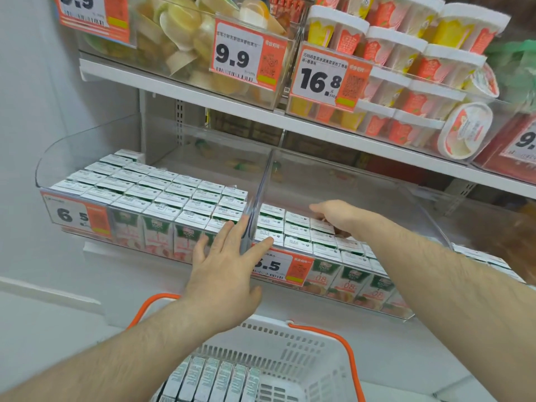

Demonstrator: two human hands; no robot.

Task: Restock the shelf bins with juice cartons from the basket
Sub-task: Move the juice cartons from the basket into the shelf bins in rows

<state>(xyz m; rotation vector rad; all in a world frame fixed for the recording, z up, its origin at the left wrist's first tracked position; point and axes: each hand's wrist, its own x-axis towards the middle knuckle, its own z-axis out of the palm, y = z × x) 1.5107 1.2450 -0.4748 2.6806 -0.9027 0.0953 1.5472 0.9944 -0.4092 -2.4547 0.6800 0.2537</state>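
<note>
Two clear shelf bins hold green-and-white juice cartons. The left bin point(75, 158) is packed with several rows of cartons point(150, 195). The right bin point(420, 198) holds cartons point(295, 230) only along its front. My left hand point(229, 268) is spread, fingers straight, over the front rim where the two bins meet. My right hand point(336, 216) reaches into the right bin and rests on the cartons; its fingertips are hidden behind the hand. Below, a white basket point(290, 343) with orange handles holds a row of cartons point(214, 378).
A clear divider point(261, 192) separates the two bins. Price tags reading 6.5 point(72, 213) sit on the bin fronts. The shelf above carries bins of jelly cups point(179, 39) and pudding tubs point(406, 68). A pale wall runs along the left.
</note>
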